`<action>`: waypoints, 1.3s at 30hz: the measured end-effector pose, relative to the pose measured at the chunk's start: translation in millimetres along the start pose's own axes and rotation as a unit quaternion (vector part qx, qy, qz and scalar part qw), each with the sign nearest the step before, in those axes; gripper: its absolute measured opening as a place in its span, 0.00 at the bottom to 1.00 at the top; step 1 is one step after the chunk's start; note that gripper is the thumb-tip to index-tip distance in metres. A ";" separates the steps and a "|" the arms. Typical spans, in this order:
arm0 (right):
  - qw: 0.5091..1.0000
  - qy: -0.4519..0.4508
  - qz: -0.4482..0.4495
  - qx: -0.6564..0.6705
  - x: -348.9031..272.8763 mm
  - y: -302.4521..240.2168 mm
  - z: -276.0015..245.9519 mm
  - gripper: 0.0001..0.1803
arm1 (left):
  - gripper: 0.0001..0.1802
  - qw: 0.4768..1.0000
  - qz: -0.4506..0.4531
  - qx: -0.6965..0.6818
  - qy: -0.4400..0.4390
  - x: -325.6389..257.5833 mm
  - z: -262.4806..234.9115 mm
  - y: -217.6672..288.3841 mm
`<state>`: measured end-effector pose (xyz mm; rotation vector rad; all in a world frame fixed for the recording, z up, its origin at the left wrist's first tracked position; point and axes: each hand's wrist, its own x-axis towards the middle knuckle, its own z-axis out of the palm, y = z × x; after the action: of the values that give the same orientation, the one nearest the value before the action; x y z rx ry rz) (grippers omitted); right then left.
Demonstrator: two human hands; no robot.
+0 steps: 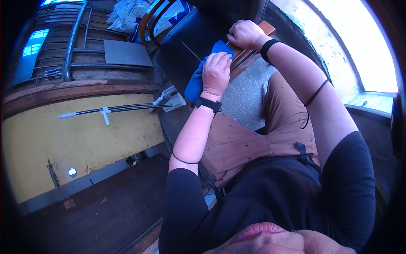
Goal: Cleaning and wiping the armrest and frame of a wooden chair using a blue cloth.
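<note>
Two hands up | left hand (pixel 216 70) closed on blue cloth (pixel 198 80), pressing it against dark chair seat (pixel 182 51) | right hand (pixel 245 34) fisted, gripping wooden chair edge (pixel 267 28)

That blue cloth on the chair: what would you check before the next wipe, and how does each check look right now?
1. Left hand has the blue cloth under its palm: ok.
2. Cloth lies against the dark chair seat: ok.
3. Right hand grips the wooden chair frame to steady it: ok.
4. Hands apart, not crossing: ok.
5. Cloth clean or damp enough: cannot tell.
6. Chair standing firm on the floor: cannot tell, its legs are hidden.
</note>
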<state>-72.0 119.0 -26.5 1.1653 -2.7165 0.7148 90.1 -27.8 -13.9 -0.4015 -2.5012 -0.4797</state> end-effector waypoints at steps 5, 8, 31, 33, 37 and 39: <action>1.000 0.014 -0.013 -0.016 -2.5 11.1 5.6 0.22 | 0.07 1.000 0.011 0.000 -0.008 -25.6 -11.9 -7.2; 1.000 0.003 0.004 -0.016 -1.8 6.3 1.6 0.22 | 0.05 1.000 0.006 -0.009 -0.027 -35.2 -25.0 -10.2; 0.999 0.034 0.006 0.009 -3.5 5.8 6.6 0.24 | 0.04 1.000 -0.025 0.007 0.012 15.4 20.3 8.7; 1.000 0.027 0.006 0.009 -2.1 5.2 7.2 0.24 | 0.05 0.999 -0.020 0.008 0.028 17.6 23.2 10.9; 0.999 0.034 -0.008 -0.008 -3.5 10.6 7.7 0.23 | 0.05 0.999 -0.005 0.024 0.031 3.4 18.3 5.1; 0.999 0.024 -0.010 -0.020 -1.5 9.5 6.1 0.23 | 0.05 0.999 -0.003 0.032 0.037 -5.9 14.0 0.8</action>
<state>-77.2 122.9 -35.9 1.1482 -2.6632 0.6728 88.7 -22.4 -28.0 -0.3442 -2.4398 -0.4087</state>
